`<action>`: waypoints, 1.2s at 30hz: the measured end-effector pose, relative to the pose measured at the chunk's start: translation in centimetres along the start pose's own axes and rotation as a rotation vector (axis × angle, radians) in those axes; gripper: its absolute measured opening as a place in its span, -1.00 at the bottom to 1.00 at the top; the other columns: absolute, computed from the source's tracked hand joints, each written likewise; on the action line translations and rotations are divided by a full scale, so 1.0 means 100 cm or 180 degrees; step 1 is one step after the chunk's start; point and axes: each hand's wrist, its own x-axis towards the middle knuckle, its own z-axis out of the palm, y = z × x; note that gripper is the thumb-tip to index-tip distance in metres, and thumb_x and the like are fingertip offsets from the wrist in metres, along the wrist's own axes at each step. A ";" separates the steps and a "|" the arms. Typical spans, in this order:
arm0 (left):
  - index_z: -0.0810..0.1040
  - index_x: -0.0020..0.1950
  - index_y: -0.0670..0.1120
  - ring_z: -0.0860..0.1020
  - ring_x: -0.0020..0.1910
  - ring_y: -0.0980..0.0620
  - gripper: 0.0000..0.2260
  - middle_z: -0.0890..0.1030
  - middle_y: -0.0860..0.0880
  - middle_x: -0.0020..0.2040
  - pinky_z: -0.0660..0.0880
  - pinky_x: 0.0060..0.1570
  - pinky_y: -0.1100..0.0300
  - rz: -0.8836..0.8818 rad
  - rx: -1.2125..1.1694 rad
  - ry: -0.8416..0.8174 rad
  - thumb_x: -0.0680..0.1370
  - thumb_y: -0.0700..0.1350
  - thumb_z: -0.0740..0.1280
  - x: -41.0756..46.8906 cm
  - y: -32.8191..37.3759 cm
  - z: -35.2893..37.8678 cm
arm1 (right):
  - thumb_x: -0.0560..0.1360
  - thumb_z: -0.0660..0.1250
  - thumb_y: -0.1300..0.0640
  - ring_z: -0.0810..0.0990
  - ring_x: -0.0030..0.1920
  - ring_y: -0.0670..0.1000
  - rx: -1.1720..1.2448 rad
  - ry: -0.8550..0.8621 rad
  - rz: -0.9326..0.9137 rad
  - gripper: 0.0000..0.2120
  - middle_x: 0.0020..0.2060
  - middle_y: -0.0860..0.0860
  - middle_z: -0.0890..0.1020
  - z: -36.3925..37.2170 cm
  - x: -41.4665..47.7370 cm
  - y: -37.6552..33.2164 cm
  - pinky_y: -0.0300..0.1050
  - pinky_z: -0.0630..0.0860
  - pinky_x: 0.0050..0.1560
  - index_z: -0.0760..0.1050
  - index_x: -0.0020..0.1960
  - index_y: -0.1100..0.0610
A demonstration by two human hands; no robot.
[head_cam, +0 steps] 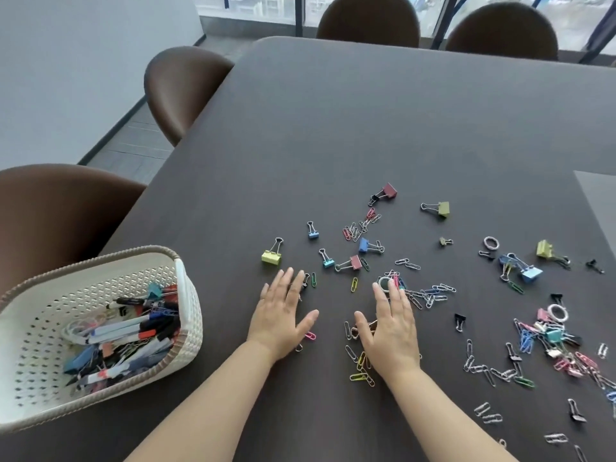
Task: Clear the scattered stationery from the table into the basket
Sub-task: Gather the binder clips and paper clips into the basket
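Observation:
A white perforated basket [188, 305] stands at the table's left edge, holding pens, markers and clips. Several coloured paper clips and binder clips lie scattered over the dark table [333, 128]. My left hand [283, 316] lies flat, palm down, fingers spread, its fingertips over a black clip. My right hand [391, 331] also lies flat and open, covering some paper clips, its fingertips at a small tape ring [383, 283]. A yellow binder clip [271, 256] sits just beyond my left hand. A dense heap of clips [553, 345] lies to the right.
Brown chairs stand at the left [186, 88] and far side [368, 18] of the table. A grey panel [600, 201] is set in the table at the right edge. The far half of the table holds no objects.

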 end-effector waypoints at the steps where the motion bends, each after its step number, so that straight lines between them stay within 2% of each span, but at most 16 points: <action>1: -0.19 0.49 0.02 -0.20 0.47 0.08 -0.24 -0.10 0.01 0.52 -0.27 0.38 0.14 0.0072 -0.0058 -0.0046 0.36 0.34 -0.22 0.001 0.007 0.002 | 0.40 -0.08 -0.26 0.14 0.45 0.14 0.0145 0.0094 -0.0012 -0.29 0.45 0.13 0.21 -0.002 0.000 0.001 0.04 0.11 0.41 0.23 0.41 0.12; 3: -0.15 0.49 0.01 -0.18 0.47 0.08 -0.26 -0.07 0.00 0.52 -0.25 0.39 0.12 0.0068 -0.0322 0.0112 0.39 0.32 -0.17 0.004 0.014 0.003 | 0.41 0.01 -0.20 0.32 0.36 0.16 0.0258 0.0350 -0.0011 -0.37 0.38 0.13 0.34 -0.007 0.001 0.007 -0.03 0.19 0.35 0.35 0.33 0.15; 5: -0.05 0.50 -0.03 -0.15 0.47 0.03 -0.28 0.00 -0.04 0.52 -0.21 0.39 0.04 0.0027 -0.0416 0.0471 0.41 0.29 -0.11 0.011 0.010 0.000 | 0.41 0.03 -0.18 0.37 0.32 0.17 0.0261 0.0496 -0.0014 -0.40 0.35 0.12 0.39 -0.014 0.006 0.016 -0.05 0.19 0.32 0.38 0.31 0.15; 7: 0.00 0.49 -0.07 -0.15 0.47 -0.05 -0.27 0.02 -0.08 0.51 -0.15 0.39 -0.07 -0.0173 -0.0327 0.0629 0.41 0.29 -0.10 0.026 0.000 -0.005 | 0.40 -0.01 -0.22 0.27 0.39 0.13 0.0251 0.0371 0.0075 -0.36 0.39 0.11 0.32 -0.022 0.017 0.024 0.03 0.15 0.38 0.33 0.35 0.11; 10: -0.05 0.50 -0.07 -0.20 0.47 -0.12 -0.31 -0.06 -0.09 0.52 -0.11 0.40 -0.13 -0.0544 -0.0202 0.0326 0.49 0.27 -0.03 0.051 -0.003 -0.012 | 0.48 0.05 -0.21 0.05 0.48 0.07 0.0107 0.0118 0.0089 -0.41 0.47 0.06 0.16 -0.027 0.041 0.028 0.08 0.01 0.44 0.19 0.43 0.03; 12: -0.06 0.50 -0.08 -0.22 0.47 -0.05 -0.34 -0.08 -0.08 0.52 -0.13 0.44 -0.03 -0.0421 -0.0288 0.0184 0.52 0.25 0.01 0.062 0.004 -0.012 | 0.53 0.08 -0.16 -0.10 0.49 0.03 0.0021 -0.0094 0.0088 -0.44 0.50 0.02 0.02 -0.027 0.064 0.024 0.11 -0.09 0.45 0.06 0.47 -0.02; 14: -0.02 0.50 -0.06 -0.20 0.47 0.07 -0.27 -0.05 -0.04 0.52 -0.15 0.43 0.12 -0.0045 -0.0395 0.0142 0.44 0.32 -0.10 0.066 0.015 -0.009 | 0.54 0.06 -0.18 -0.19 0.49 0.01 -0.0074 -0.0221 0.0031 -0.42 0.51 -0.01 -0.08 -0.028 0.089 0.018 0.11 -0.15 0.45 -0.04 0.48 -0.06; 17: 0.13 0.47 -0.05 0.01 0.44 0.16 -0.30 0.14 0.02 0.49 -0.02 0.41 0.19 0.0413 -0.0732 0.0226 0.42 0.29 -0.09 0.067 0.028 -0.007 | 0.54 0.05 -0.19 -0.22 0.49 0.00 -0.0112 -0.0260 -0.0127 -0.40 0.51 -0.02 -0.11 -0.029 0.126 0.013 0.11 -0.17 0.45 -0.07 0.48 -0.06; 20: 0.30 0.39 -0.11 0.26 0.38 0.01 -0.40 0.35 -0.06 0.39 0.20 0.37 0.03 0.0502 -0.0811 0.0713 0.47 0.21 0.01 0.088 0.023 -0.012 | 0.54 0.06 -0.17 -0.19 0.49 0.00 -0.0158 -0.0178 -0.0226 -0.41 0.51 0.00 -0.07 -0.032 0.163 0.020 0.09 -0.17 0.46 -0.04 0.49 -0.03; 23: 0.25 0.42 -0.11 0.16 0.43 0.00 -0.37 0.26 -0.07 0.44 0.09 0.40 0.06 0.0404 -0.0756 0.0663 0.47 0.23 -0.03 0.136 0.017 -0.024 | 0.54 0.06 -0.18 -0.18 0.49 0.02 -0.0267 -0.0164 -0.0214 -0.42 0.51 -0.01 -0.06 -0.036 0.203 0.025 0.11 -0.15 0.46 -0.03 0.48 -0.05; 26: 0.14 0.47 -0.04 -0.04 0.48 0.05 -0.45 0.09 -0.01 0.51 -0.05 0.45 -0.01 0.0488 -0.0548 0.0213 0.54 0.18 0.04 0.186 0.024 -0.028 | 0.53 0.03 -0.21 -0.21 0.49 0.05 -0.0534 -0.0310 -0.0261 -0.42 0.51 -0.02 -0.11 -0.034 0.236 0.025 0.19 -0.14 0.45 -0.06 0.48 -0.10; 29: 0.03 0.49 0.04 -0.16 0.48 0.08 -0.50 -0.03 0.04 0.52 -0.17 0.41 0.00 0.0764 -0.0067 -0.0243 0.59 0.13 0.05 0.210 0.028 -0.018 | 0.53 0.00 -0.25 -0.25 0.48 0.04 -0.0732 -0.0542 -0.0474 -0.43 0.51 -0.02 -0.18 -0.026 0.252 0.023 0.20 -0.16 0.44 -0.07 0.47 -0.14; 31: 0.02 0.49 0.07 -0.19 0.47 0.09 -0.52 -0.07 0.06 0.52 -0.21 0.41 0.02 0.0936 0.0287 -0.0367 0.60 0.12 0.02 0.209 0.025 -0.013 | 0.53 0.01 -0.24 -0.23 0.49 0.02 -0.0764 -0.0588 -0.0725 -0.46 0.51 -0.02 -0.18 -0.021 0.247 0.024 0.17 -0.17 0.44 0.00 0.46 -0.17; 34: 0.06 0.48 0.06 -0.22 0.42 0.20 -0.53 -0.07 0.09 0.51 -0.22 0.40 0.07 0.1143 0.0176 -0.0531 0.59 0.15 -0.07 0.189 0.019 -0.014 | 0.54 0.05 -0.19 -0.20 0.49 -0.01 -0.0680 -0.0613 -0.1195 -0.52 0.51 -0.04 -0.15 -0.021 0.219 0.030 0.08 -0.19 0.45 0.09 0.44 -0.19; 36: 0.09 0.48 0.05 -0.25 0.39 0.23 -0.39 -0.07 0.12 0.50 -0.23 0.38 0.10 0.1250 -0.0037 -0.0652 0.49 0.28 -0.21 0.163 0.014 -0.016 | 0.56 0.07 -0.14 -0.18 0.49 -0.01 -0.0582 -0.0719 -0.1444 -0.55 0.51 -0.05 -0.13 -0.024 0.193 0.035 0.02 -0.19 0.44 0.12 0.43 -0.20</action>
